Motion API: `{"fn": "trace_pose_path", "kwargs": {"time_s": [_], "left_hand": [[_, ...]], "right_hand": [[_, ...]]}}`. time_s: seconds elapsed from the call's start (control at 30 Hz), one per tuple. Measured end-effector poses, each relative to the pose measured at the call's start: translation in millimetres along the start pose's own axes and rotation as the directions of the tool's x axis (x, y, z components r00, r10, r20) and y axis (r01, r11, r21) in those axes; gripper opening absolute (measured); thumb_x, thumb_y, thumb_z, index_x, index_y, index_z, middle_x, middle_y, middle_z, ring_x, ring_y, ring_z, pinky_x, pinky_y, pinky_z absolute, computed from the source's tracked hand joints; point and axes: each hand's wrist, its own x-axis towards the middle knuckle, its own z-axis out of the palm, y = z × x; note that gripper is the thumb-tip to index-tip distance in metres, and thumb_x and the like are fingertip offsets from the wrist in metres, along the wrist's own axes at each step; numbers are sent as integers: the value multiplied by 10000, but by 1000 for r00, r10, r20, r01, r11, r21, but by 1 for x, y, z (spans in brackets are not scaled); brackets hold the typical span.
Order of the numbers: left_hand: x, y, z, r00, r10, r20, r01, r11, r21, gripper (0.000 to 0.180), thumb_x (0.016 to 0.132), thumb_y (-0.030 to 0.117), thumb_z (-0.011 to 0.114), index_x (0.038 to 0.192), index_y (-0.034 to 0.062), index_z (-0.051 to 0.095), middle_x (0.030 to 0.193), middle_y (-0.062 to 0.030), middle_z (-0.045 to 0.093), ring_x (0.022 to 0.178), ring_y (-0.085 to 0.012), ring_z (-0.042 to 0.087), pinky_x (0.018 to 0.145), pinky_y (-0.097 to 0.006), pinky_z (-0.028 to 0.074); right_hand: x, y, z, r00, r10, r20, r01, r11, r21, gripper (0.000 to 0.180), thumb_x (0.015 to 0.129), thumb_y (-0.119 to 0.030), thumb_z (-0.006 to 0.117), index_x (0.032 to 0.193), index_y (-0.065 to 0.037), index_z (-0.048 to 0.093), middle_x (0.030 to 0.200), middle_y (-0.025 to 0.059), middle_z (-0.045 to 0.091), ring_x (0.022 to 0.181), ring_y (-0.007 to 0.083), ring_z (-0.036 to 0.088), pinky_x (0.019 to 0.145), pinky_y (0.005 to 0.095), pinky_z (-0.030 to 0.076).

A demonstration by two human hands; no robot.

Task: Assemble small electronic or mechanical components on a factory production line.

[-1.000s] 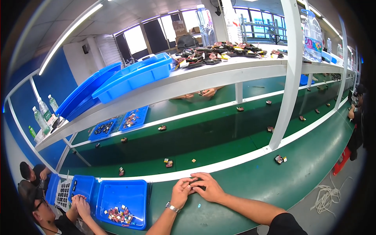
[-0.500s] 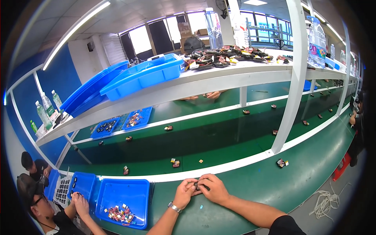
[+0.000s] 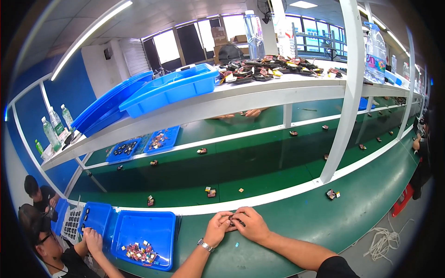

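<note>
Partial lettering point(image 3: 370, 60) on a blue-capped clear bottle point(image 3: 374, 45)

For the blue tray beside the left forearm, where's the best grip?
Probably the tray's right rim, toward the near end, coming from the right. That raised edge faces the left hand, while a co-worker's forearm runs close to the left side. The parts lie heaped toward the near end, so it's likely heavier there.

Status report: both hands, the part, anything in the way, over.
Left hand and right hand closed on small dark part. Part mostly covered. Small blue scrap on green worktop nearby, not blocking them.
</note>
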Motion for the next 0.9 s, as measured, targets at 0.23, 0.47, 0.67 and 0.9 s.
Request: {"fn": "trace_pose_path", "kwargs": {"time_s": [0.23, 0.47, 0.67, 0.9], "left_hand": [[-1, 0, 2, 1000, 6, -23, -6, 1000, 8, 246, 985, -49, 411, 1221, -17, 473, 1167, -152, 621, 1049, -205, 641, 926, -379, 570], [-1, 0, 4, 1000, 17, -8, -17, 999, 28, 241, 982, -35, 443, 1218, -9, 477, 1125, -118, 635, 1013, -174, 643, 895, -355, 574], [-1, -2, 0, 1000, 10, -1, -10, 998, -66, 243, 973, -28, 468, 1214, -4, 486, 1107, -111, 640, 997, -175, 648, 876, -370, 579], [-1, -2, 6, 997, 58, -46, -56, 998, 28, 219, 965, -43, 478, 1180, -13, 508, 1125, -126, 635, 1004, -198, 657, 841, -346, 594]], "right_hand": [[-1, 0, 1, 999, -40, -4, 39, 998, -43, 143, 775, -59, 729, 904, -41, 671, 989, 80, 616, 907, 252, 621, 750, 340, 539], [-5, 4, 5, 999, -40, 1, 40, 994, -98, 133, 767, -62, 725, 876, -39, 652, 995, 81, 610, 913, 254, 616, 754, 339, 543], [-5, 1, 6, 999, -31, -12, 30, 996, -82, 131, 764, -43, 715, 880, -35, 655, 1007, 83, 611, 919, 257, 616, 757, 341, 547], [-3, -1, 3, 998, 39, -58, -32, 992, 124, 159, 774, 12, 689, 923, -35, 663, 976, 87, 621, 909, 260, 627, 756, 340, 544]]}}
